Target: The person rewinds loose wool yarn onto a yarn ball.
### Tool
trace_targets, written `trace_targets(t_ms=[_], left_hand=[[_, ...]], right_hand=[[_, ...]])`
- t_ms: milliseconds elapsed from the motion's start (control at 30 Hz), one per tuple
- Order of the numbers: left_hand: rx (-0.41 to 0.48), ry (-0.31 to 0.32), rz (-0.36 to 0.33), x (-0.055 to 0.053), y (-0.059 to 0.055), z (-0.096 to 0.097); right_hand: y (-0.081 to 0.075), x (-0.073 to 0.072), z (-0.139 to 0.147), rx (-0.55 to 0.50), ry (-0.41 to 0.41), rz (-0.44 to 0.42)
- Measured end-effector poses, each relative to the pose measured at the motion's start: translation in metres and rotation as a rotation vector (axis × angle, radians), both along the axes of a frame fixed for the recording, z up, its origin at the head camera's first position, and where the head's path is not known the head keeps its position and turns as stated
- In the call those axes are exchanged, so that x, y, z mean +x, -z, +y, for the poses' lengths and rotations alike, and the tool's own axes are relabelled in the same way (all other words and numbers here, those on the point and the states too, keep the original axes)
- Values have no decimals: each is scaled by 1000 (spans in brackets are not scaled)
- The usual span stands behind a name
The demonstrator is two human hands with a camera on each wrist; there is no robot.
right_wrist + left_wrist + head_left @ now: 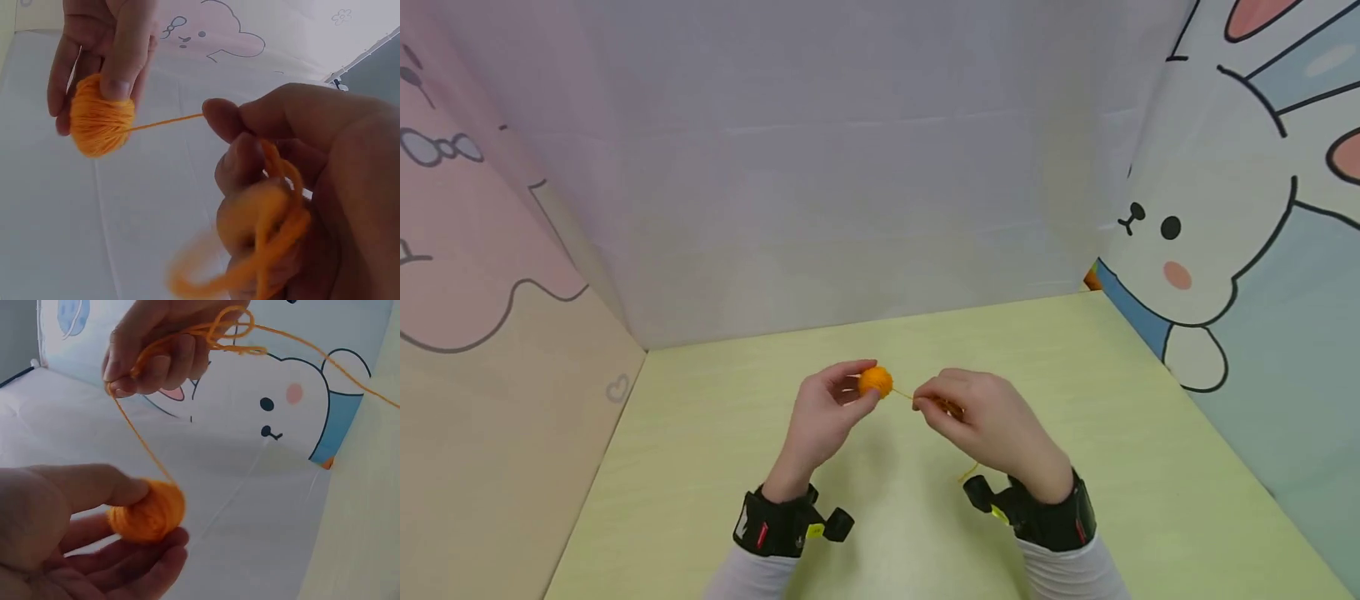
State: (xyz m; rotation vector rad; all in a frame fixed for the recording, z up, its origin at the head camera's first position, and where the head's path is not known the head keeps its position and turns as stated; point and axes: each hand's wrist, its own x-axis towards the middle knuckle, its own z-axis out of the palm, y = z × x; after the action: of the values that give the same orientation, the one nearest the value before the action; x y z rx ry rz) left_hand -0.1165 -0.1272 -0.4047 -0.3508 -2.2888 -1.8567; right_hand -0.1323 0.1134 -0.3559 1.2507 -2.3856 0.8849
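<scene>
A small ball of orange yarn (876,382) is pinched between the thumb and fingers of my left hand (831,408), above the table. From the ball a short strand (165,122) runs taut to my right hand (988,417), whose thumb and forefinger pinch it. Loose loops of the same yarn (234,331) lie in the curled fingers of the right hand and hang out of it. In the right wrist view the wound turns on the ball (100,119) show clearly. A loose tail of yarn (970,472) dangles below the right hand.
Under both hands spreads a pale yellow-green table (722,433). A plain white cloth (850,183) hangs behind it. Printed cloths stand at the sides, pink and cream (467,250) on the left, a white rabbit (1210,192) on the right. Each wrist wears a black camera band (775,523).
</scene>
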Motion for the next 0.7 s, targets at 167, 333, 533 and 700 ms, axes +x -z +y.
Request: trace_targets(t_ms=[167,333,533,700], left_hand=[[-244,256,181,9,4,9],[-211,385,217,16,-3,15],[-31,445,138,17,-5,12],[241,525,103,17,-8,4]], right_hand=[[4,0,-1,-19,-19,16],[7,-5,-1,-48,-5,-13],[3,-2,1,-129,-44,39],[-2,1,4,-215,8,96]])
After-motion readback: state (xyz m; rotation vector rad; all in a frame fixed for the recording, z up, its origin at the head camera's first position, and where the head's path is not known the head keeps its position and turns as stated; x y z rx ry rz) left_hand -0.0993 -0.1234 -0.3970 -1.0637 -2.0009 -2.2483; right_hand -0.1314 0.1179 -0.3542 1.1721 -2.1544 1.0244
